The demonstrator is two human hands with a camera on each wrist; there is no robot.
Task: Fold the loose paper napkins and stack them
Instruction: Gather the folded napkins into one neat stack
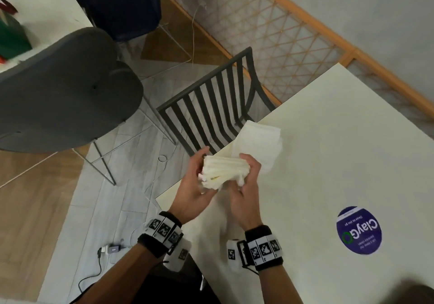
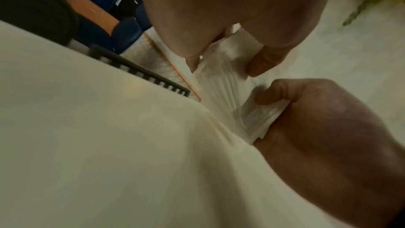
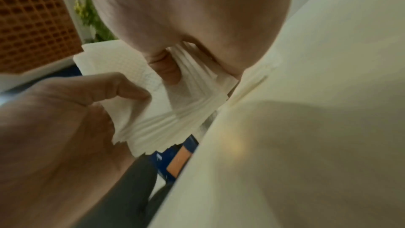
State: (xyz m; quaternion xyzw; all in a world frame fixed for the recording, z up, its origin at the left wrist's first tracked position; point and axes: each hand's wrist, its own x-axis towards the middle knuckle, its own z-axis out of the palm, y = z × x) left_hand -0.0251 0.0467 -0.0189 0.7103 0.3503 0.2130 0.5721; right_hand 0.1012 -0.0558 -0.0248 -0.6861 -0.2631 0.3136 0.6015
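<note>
A thick bundle of white paper napkins (image 1: 223, 171) is held edge-up just above the near left corner of the cream table (image 1: 328, 162). My left hand (image 1: 203, 169) grips its left side, thumb on top. My right hand (image 1: 245, 172) grips its right side with curled fingers. In the left wrist view my left hand (image 2: 223, 65) pinches the fanned napkin bundle (image 2: 219, 93), and the right hand (image 2: 317, 119) clasps its other end. In the right wrist view my right hand (image 3: 197, 68) pinches the napkin bundle (image 3: 175, 110). A flat napkin stack (image 1: 261, 141) lies on the table just beyond.
A round purple sticker (image 1: 358, 231) lies on the table to the right. A dark slatted chair back (image 1: 211, 101) stands against the table's far left edge. A grey chair (image 1: 65, 92) stands further left. Cables and a charger (image 1: 110, 248) lie on the floor.
</note>
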